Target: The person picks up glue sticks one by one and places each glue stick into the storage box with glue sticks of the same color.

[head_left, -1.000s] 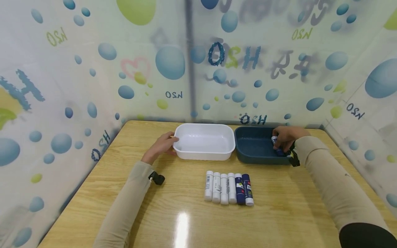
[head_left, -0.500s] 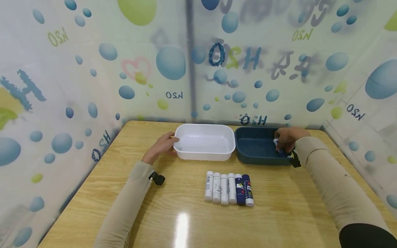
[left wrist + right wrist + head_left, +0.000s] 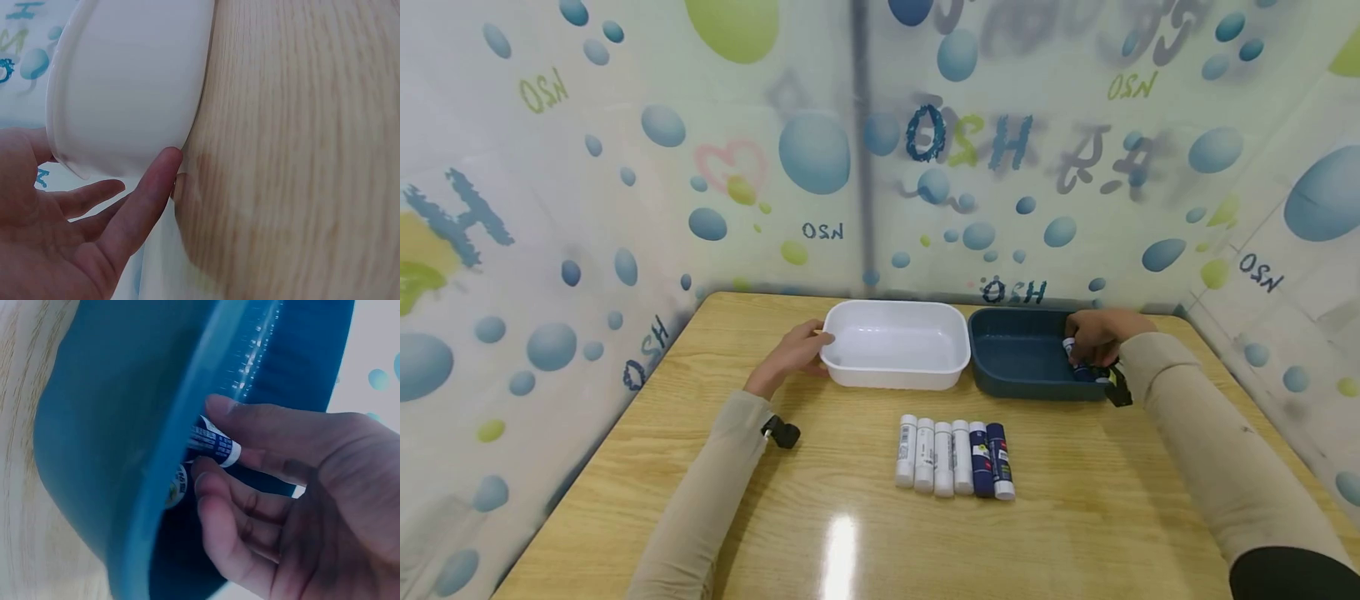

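Observation:
My left hand (image 3: 792, 352) holds the left end of a white tray (image 3: 895, 379), thumb over the rim; in the left wrist view one fingertip (image 3: 167, 160) lies against its outer wall near the table. Inside the dark blue tray (image 3: 1026, 389), at its right end, my right hand (image 3: 1096, 335) pinches a navy glue stick (image 3: 215, 442) with a white end. The right wrist view shows the round end of another stick (image 3: 177, 487) beside it, partly hidden by the tray wall. The far ends of both are hidden.
Several white glue sticks (image 3: 923, 454) and two navy glue sticks (image 3: 981, 458) lie side by side on the wooden table (image 3: 760, 517), in front of the trays. The trays stand next to each other near the patterned curtain (image 3: 820, 258) at the back.
My right hand has lowered the navy glue stick further into the dark tray and shifted slightly right. My left hand stays on the white tray.

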{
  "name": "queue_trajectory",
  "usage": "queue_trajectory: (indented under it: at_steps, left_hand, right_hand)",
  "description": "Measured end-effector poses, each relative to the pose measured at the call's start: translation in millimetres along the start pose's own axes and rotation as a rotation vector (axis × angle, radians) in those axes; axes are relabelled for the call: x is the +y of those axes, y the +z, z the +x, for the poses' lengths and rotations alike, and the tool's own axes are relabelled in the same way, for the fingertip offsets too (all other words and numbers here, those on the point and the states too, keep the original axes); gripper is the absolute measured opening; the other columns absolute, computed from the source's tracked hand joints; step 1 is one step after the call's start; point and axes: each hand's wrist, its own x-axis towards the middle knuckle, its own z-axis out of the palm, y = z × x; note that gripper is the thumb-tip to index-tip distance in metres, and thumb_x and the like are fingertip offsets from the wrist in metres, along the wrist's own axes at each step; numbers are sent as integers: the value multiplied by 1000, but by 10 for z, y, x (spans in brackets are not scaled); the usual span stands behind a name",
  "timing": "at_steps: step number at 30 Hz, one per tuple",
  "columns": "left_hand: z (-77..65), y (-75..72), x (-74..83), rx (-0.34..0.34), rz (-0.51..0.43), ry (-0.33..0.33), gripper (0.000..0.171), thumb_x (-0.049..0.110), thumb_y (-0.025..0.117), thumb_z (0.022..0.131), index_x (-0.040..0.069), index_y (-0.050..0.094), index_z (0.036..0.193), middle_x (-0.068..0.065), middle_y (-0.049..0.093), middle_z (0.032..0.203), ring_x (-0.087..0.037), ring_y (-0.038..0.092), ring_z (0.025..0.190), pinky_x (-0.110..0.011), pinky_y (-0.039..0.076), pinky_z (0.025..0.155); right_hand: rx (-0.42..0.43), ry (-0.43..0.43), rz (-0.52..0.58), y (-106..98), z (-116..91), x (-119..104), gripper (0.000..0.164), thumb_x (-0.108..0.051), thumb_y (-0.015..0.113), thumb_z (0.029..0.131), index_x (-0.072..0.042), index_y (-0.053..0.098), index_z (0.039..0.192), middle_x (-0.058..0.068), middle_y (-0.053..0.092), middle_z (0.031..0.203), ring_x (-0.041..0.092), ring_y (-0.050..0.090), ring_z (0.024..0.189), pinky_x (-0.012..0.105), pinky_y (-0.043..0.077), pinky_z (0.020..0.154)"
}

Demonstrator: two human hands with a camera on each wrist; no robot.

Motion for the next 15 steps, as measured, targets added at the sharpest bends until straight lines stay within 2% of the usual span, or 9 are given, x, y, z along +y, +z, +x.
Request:
queue_trajectory:
  at_steps: [8, 15]
  left_hand:
    - [19, 14, -28, -9, 8, -1, 54, 30, 49, 107, 1, 40, 153, -28, 54, 141, -34, 66, 110, -40, 67, 80]
    - [33, 11, -34, -2, 8, -1, 54, 31, 48, 107, 2, 40, 153, -28, 54, 140, -34, 66, 110, -40, 67, 81]
  right_hand:
    - [-19, -48, 21, -48, -200, -38, 70, -19, 62, 102, 14, 25, 151, 21, 66, 104, 26, 68, 87, 37, 63, 74]
    - [40, -137, -17, -25, -311, -94, 61, -25, 59, 104, 10, 35, 148, 19, 66, 97, 22, 66, 75, 35, 63, 66]
